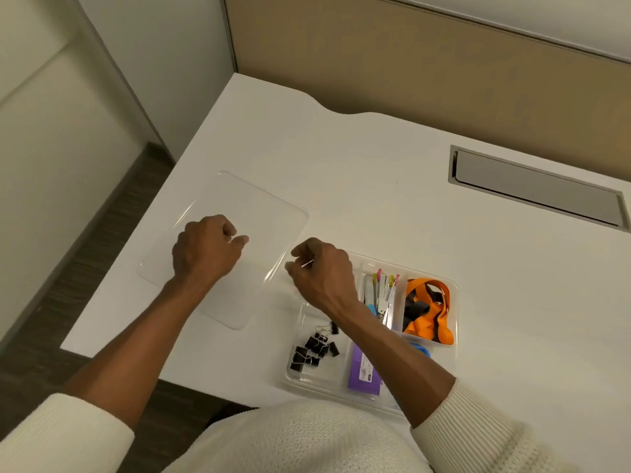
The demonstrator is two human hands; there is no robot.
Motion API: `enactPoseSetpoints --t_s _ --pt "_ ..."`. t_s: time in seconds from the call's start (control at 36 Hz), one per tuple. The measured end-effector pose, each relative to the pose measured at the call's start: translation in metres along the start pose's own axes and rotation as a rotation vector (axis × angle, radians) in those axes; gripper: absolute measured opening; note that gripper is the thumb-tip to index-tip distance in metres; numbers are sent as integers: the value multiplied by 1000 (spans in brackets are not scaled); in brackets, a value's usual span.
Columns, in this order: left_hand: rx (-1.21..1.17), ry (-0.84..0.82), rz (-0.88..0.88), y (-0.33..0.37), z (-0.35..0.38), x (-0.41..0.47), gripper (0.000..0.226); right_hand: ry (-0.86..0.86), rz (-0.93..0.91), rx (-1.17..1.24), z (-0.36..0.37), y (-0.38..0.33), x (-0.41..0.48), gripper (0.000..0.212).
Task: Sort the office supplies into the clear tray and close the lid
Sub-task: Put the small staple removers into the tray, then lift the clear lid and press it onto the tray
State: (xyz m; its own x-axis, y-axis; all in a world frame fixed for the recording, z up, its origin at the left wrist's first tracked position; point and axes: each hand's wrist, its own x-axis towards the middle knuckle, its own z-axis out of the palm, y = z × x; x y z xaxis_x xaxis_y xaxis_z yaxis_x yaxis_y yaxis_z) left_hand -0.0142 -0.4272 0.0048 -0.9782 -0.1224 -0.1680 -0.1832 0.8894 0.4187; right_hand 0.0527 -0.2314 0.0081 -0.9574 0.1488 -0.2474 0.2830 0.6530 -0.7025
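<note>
Both hands curl loosely, gripping nothing: left hand [205,249] over the clear lid [269,213]. Right hand [322,271] hovers above the tray [452,356] (binder clips [312,351] just below its wrist).

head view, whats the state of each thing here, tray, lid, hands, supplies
clear tray: open, supplies sorted in its compartments
lid: off, flat on the desk beside the tray
left hand: over the lid, fingers curled, holding nothing visible
right hand: above the tray's far left corner, fingers curled
binder clips: loose pile in one compartment
orange lanyard: bunched in its compartment
purple box: lying closed
</note>
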Motion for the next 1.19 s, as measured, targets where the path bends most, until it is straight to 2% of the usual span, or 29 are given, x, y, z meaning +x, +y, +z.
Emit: enactPoseSetpoints --t_s 0.11,0.31,0.42,0.47,0.53,0.64,0.78,0.92,1.08,1.19 --pt "109 17 -55 -27 -3 25 48 -91 88 -11 30 -22 8 53" --pt "212 -85 -101 -61 11 49 83 -228 254 -67 69 -46 15 70" --pt "212 -101 -95 -66 19 52 92 -355 362 -109 73 -57 14 112" --pt "213 -84 -111 -66 22 53 94 -416 408 -111 74 -61 13 125" --pt "212 -80 -136 -67 24 55 95 -422 425 -90 77 -63 11 123" --pt "209 -100 -155 -69 24 58 95 -297 402 -8 84 -61 8 100" --pt "149 -87 -228 -68 17 64 95 -195 469 249 84 -65 13 108" --pt "-1 -42 -334 -86 5 76 91 -113 526 415 76 -69 12 107" --pt "-181 37 -328 -99 -9 76 75 23 362 399 59 -75 2 95" --pt "-512 68 -359 -84 -12 63 47 214 229 381 36 -73 -5 84"
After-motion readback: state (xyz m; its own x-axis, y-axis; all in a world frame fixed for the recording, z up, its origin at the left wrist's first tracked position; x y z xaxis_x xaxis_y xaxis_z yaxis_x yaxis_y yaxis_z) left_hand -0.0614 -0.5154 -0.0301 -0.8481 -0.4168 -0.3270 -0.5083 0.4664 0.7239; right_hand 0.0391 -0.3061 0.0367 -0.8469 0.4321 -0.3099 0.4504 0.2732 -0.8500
